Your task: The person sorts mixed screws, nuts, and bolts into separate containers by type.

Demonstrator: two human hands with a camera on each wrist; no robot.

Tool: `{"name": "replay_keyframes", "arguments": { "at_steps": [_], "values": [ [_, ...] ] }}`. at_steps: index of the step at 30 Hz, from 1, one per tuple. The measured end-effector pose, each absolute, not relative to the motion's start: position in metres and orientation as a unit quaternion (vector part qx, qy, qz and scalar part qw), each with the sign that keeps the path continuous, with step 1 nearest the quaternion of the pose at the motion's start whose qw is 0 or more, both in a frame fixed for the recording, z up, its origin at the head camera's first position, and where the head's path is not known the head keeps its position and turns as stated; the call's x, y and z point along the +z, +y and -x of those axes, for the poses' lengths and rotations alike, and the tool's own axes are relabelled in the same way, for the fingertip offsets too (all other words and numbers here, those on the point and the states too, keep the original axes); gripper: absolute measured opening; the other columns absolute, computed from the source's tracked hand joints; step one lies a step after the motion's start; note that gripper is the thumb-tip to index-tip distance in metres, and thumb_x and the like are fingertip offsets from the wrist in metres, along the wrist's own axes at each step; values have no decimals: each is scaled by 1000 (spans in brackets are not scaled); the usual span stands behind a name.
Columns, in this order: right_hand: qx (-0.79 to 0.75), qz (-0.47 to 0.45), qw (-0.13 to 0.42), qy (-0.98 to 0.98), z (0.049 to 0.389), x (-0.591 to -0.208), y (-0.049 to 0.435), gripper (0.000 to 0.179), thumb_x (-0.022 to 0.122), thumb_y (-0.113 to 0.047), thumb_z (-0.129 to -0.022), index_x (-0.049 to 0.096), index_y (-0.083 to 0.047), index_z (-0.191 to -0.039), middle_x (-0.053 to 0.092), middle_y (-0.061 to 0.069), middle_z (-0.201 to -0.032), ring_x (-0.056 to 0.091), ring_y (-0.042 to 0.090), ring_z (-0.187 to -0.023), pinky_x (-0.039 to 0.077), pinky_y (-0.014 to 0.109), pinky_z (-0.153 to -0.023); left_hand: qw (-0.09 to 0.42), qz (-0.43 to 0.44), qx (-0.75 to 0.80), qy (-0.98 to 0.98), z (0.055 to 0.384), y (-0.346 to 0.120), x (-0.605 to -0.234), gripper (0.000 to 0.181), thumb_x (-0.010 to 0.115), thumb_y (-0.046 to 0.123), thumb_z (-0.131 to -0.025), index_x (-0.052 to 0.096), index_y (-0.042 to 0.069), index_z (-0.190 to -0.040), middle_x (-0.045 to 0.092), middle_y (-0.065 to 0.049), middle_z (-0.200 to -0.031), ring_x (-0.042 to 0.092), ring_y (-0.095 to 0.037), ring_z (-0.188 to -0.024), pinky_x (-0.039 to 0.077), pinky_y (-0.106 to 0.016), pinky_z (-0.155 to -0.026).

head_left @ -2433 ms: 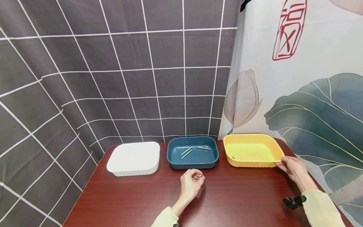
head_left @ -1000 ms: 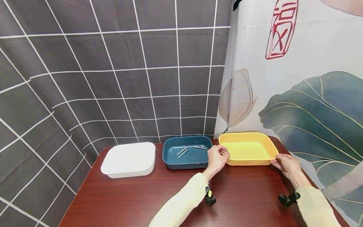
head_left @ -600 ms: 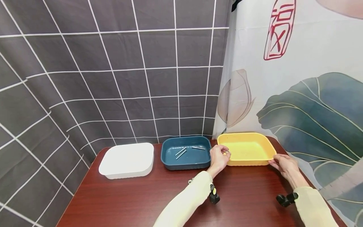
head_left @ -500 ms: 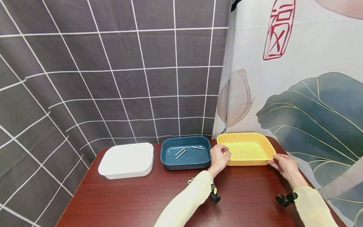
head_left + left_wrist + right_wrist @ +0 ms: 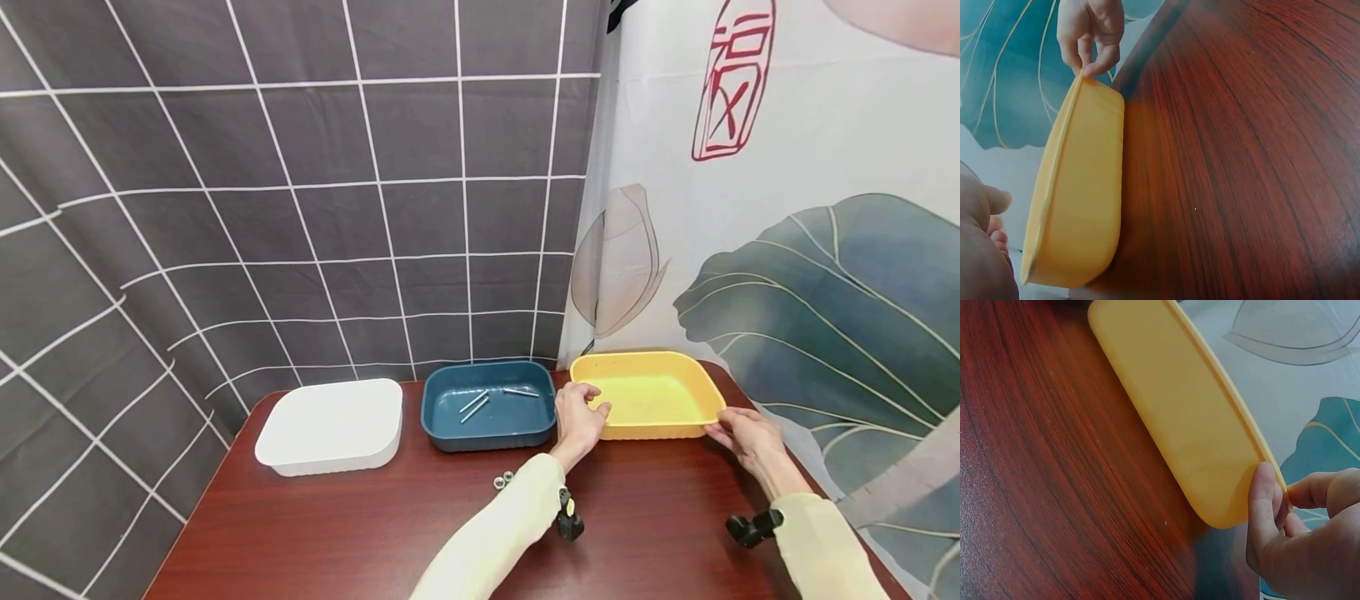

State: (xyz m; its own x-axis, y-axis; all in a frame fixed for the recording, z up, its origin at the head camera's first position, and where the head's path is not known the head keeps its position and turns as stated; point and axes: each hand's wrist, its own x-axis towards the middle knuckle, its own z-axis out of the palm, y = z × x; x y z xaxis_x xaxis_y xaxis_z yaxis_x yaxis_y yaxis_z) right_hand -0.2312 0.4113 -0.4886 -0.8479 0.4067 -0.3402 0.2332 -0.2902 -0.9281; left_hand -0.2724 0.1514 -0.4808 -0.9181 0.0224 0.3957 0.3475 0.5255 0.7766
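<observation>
My left hand [image 5: 579, 417] hovers over the near left corner of the yellow bin [image 5: 660, 432], thumb and index finger apart, and nothing shows between them. In the left wrist view this hand [image 5: 982, 231] is partly cut off beside the bin's rim. My right hand [image 5: 753, 442] pinches the bin's near right corner; in the right wrist view its fingertips [image 5: 1264, 472] lie against the wall just below the rim. Two small metal nuts [image 5: 504, 480] lie on the table just left of my left sleeve. The bin's near inside is hidden by its front wall.
A blue bin [image 5: 487, 442] holding 3 short metal rods [image 5: 521, 392] stands left of the yellow one. Farther left sits a white box [image 5: 330, 425] with a flat top. All stand on the brown table [image 5: 337, 533], near the grey gridded curtain [image 5: 420, 217].
My left hand has moved right from the table to the yellow bin's corner. A small metal nut seen at its fingertips is gone from them, and the fingers have parted. My right hand keeps its grip.
</observation>
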Motion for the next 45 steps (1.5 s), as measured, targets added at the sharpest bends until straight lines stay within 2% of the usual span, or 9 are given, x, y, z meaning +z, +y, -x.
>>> {"name": "replay_keyframes", "arguments": {
  "at_steps": [6,12,17,27,40,45],
  "values": [
    [748,274,57,-602,229,-486,411,19,49,0,-99,46,5,-117,62,2,-69,69,12,-59,60,24,-65,172,112,-498,-843,269,143,-479,16,84,9,-77,77,5,-91,60,-1,-83,52,-12,-79,45,-22,-71],
    [744,272,58,-608,228,-486,412,20,49,1,-98,45,5,-118,63,1,-69,69,11,-60,60,24,-65,182,128,-520,-825,266,132,-478,14,82,8,-78,76,4,-91,62,-5,-82,57,-16,-78,45,-18,-70],
    [740,266,54,-615,227,-487,415,20,49,-1,-98,45,5,-117,62,0,-72,69,11,-61,60,24,-66,203,138,-524,-815,262,124,-477,14,82,8,-77,76,4,-89,62,-4,-78,57,-12,-73,45,-15,-68],
    [727,285,55,-622,229,-489,414,27,51,-4,-100,44,8,-123,61,0,-69,69,12,-60,60,25,-66,199,139,-549,-800,255,107,-477,11,81,3,-78,77,6,-88,66,0,-80,61,-11,-71,49,-16,-66],
    [758,270,46,-593,231,-486,411,16,48,2,-98,46,3,-114,61,2,-69,68,13,-58,61,25,-63,221,152,-572,-775,235,68,-494,16,79,-3,-76,76,5,-89,69,-2,-80,62,-8,-66,55,-24,-63],
    [754,269,47,-597,231,-485,412,18,48,2,-98,45,5,-116,61,2,-68,68,12,-58,60,25,-63,224,150,-578,-771,227,50,-501,15,78,-4,-75,75,1,-89,70,-2,-78,59,-4,-63,54,-21,-59]
  ]
}}
